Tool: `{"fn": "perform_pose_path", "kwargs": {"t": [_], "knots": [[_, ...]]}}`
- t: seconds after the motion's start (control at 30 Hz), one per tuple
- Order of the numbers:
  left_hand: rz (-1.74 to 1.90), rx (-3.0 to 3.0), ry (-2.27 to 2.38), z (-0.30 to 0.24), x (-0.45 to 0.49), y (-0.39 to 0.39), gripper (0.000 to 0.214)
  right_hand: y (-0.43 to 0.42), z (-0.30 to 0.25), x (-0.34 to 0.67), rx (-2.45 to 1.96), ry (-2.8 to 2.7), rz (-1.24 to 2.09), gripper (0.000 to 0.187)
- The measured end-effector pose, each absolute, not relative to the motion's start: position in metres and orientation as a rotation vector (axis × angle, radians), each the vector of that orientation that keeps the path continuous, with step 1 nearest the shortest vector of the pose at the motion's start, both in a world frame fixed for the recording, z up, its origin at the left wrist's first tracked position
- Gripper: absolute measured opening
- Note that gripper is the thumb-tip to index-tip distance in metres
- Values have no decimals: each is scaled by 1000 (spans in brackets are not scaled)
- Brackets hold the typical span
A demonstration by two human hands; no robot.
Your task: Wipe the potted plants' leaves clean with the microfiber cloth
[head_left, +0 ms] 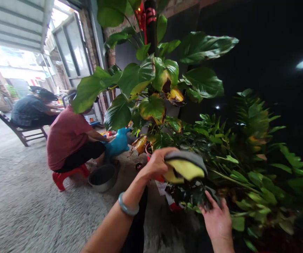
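Dense foliage (267, 196), probably impassable, right of open floor (35, 211).

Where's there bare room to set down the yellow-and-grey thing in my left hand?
The widest free patch is the concrete floor, bordered by the red stool, grey basin and your left forearm. More bare floor lies between that stool and the wooden chair. Around your right hand it's crowded: leaves lie ahead and to its right.

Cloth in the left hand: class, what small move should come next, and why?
Probably lower the cloth onto the dark leaves: the left hand grips it just above them in the picture, and the right hand, open beside them, could steady one.
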State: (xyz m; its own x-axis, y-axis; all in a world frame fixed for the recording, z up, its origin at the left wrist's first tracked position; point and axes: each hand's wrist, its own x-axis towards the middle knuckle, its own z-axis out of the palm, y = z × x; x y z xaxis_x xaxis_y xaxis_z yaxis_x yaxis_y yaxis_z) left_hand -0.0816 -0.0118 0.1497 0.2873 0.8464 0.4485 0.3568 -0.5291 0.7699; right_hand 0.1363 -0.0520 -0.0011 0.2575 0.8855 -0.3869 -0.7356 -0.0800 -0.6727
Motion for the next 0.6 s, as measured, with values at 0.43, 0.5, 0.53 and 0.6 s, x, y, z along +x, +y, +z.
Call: {"fn": "perform_pose_path", "kwargs": {"t": [0.43, 0.5, 0.53, 0.6], "knots": [[746, 1911, 1245, 79, -64, -31, 34, -52, -3, 132, -913, -241, 1411, 44], [887, 1856, 1283, 92, -69, -33, 33, -51, -5, 134, -912, -246, 1379, 42], [1023, 1820, 1332, 103, -72, -29, 33, -51, -6, 134, -914, -249, 1349, 42], [1327, 1769, 1424, 130, -77, -15, 30, -49, -8, 132, -916, -263, 1305, 42]]}}
